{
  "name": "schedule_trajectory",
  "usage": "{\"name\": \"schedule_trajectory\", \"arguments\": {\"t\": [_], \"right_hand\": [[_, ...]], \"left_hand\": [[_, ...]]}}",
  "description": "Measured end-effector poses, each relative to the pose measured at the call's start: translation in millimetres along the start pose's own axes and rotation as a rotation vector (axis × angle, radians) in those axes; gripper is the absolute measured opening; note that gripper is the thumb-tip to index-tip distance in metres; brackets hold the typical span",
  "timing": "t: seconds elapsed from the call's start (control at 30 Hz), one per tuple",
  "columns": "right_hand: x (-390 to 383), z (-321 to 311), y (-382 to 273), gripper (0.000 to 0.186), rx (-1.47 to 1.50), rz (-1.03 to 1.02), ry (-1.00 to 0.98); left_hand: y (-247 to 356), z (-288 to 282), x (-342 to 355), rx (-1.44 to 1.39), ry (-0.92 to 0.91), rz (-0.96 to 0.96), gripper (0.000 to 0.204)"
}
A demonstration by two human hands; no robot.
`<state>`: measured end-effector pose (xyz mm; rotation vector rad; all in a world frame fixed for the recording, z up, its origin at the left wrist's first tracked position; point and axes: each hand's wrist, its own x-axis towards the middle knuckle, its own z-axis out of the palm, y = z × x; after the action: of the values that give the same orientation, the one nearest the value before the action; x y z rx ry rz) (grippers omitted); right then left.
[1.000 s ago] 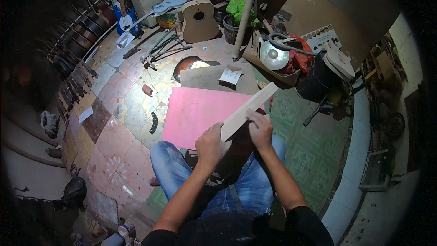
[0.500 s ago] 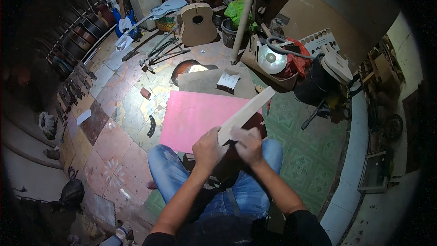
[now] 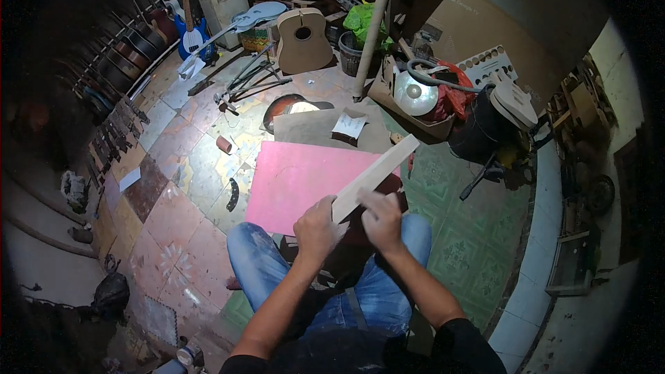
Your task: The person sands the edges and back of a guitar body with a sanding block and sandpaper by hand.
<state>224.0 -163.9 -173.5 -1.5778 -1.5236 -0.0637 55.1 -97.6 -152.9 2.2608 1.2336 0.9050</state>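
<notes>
A long pale wooden piece (image 3: 379, 173), flat-sided and narrow, slants up and to the right over my lap. My left hand (image 3: 318, 225) is closed round its near end. Against the right edge of the wood, my right hand (image 3: 382, 220) has its fingers curled in and slightly blurred; whatever they may hold is hidden. Beneath the wood, a pink board (image 3: 298, 176) lies in front of my knees.
Beyond the pink board lie a brown sheet (image 3: 305, 128) and a sunburst guitar body (image 3: 280, 111). An acoustic guitar body (image 3: 303, 45) stands farther back. At right are a cardboard box (image 3: 415, 119) and a black bucket (image 3: 474, 131). A curved black piece (image 3: 233, 194) lies left on the tiles.
My right hand has shifted slightly down and to the right along the wood's edge. My left hand keeps its hold, and the whole view has moved a little.
</notes>
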Motion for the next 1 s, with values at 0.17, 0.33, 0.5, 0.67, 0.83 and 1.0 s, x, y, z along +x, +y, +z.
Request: {"name": "schedule_trajectory", "arguments": {"t": [0.17, 0.33, 0.5, 0.67, 0.83, 1.0], "right_hand": [[11, -7, 44, 0.036, -0.086, 0.048, 0.139], [2, -1, -4, 0.039, 0.062, -0.075, 0.007], [11, -6, 36, 0.033, -0.105, 0.087, 0.096], [-1, 0, 22, 0.038, 0.009, -0.146, 0.045], [6, 4, 16, 0.034, -0.056, -0.001, 0.049], [3, -3, 45, 0.037, -0.101, 0.011, 0.106]], "left_hand": [[7, 3, 0, -0.001, -0.012, 0.009, 0.056], [-3, -1, 0, -0.031, 0.023, -0.004, 0.054], [6, 2, 0, -0.015, -0.028, -0.027, 0.052], [0, 1, -1, -0.026, 0.039, -0.001, 0.053], [0, 3, 0, -0.001, -0.011, -0.026, 0.053], [8, 1, 3, -0.042, -0.025, -0.024, 0.053]]}}
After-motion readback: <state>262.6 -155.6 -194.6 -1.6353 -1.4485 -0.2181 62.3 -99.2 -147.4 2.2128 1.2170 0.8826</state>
